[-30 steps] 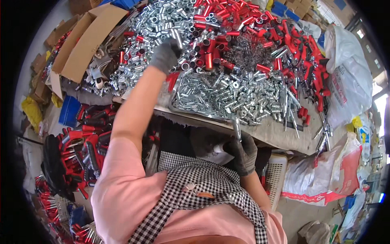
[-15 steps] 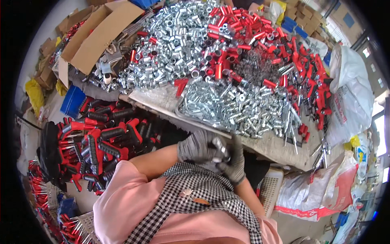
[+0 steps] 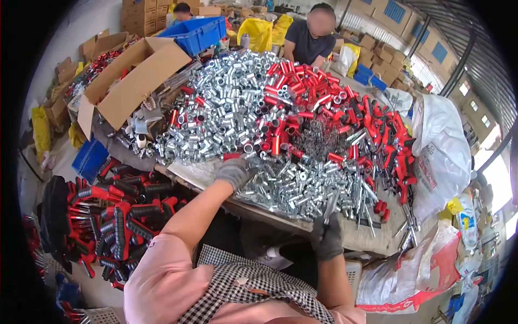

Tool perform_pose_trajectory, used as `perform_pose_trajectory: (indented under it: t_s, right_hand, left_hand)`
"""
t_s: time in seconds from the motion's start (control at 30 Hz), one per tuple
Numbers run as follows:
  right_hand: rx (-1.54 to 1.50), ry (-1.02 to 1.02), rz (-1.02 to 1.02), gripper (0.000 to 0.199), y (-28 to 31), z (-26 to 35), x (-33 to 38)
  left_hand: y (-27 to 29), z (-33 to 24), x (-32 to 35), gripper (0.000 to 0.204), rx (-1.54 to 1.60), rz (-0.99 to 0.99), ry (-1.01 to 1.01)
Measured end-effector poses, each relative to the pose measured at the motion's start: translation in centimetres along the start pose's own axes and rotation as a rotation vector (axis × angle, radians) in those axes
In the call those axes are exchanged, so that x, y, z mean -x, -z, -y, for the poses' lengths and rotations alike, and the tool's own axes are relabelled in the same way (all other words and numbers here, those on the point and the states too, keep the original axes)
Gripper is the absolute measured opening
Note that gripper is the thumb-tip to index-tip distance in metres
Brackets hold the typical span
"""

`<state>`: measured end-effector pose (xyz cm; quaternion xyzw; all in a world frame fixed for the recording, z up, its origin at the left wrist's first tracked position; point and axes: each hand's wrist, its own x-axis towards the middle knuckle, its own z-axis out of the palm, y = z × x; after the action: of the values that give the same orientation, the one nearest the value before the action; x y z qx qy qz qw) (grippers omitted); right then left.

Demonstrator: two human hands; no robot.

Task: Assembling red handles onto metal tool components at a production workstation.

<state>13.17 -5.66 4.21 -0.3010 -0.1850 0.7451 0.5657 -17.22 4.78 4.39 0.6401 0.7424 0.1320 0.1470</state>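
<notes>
My left hand (image 3: 234, 171), in a grey knit glove, reaches to the near edge of a heap of silver metal sleeves (image 3: 221, 108). Its fingertips touch or almost touch the parts there, and whether they grip one is not visible. Lower and to the right, at the table's front edge, my right hand (image 3: 327, 237) is closed in a dark-looking grey glove. A slim, blurred silver metal piece (image 3: 333, 205) sticks up from its fingers. Beyond it spreads a pile of small silver pins and bolts (image 3: 291, 186).
Red sleeves (image 3: 278, 143), a tangle of wire springs (image 3: 318, 137) and red-black handles (image 3: 386, 135) cover the table's right side. More handled tools (image 3: 121, 221) are heaped at my left. A cardboard box (image 3: 135, 81), blue crate (image 3: 197, 36) and white sack (image 3: 442, 156) surround the table. A person (image 3: 310, 35) sits opposite.
My hands were together near my apron around a silver piece; now they are apart. The left has gone forward to the sleeves, the right to the table's edge. My view has tilted up.
</notes>
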Motion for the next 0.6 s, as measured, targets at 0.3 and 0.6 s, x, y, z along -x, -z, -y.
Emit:
perform_pose_trajectory:
  t_s: [0.3,0.6]
  right_hand:
    - [0.515,0.07,0.182,0.052,-1.5,-0.8,3.7]
    - [1.155,0.425,0.093,0.047,1.2,-0.1,2.9]
  left_hand:
    - [-3.7,4.3,-3.7,0.032,0.917,0.006,-0.03]
    - [-1.9,0.2,2.8,0.034,1.719,0.234,-0.109]
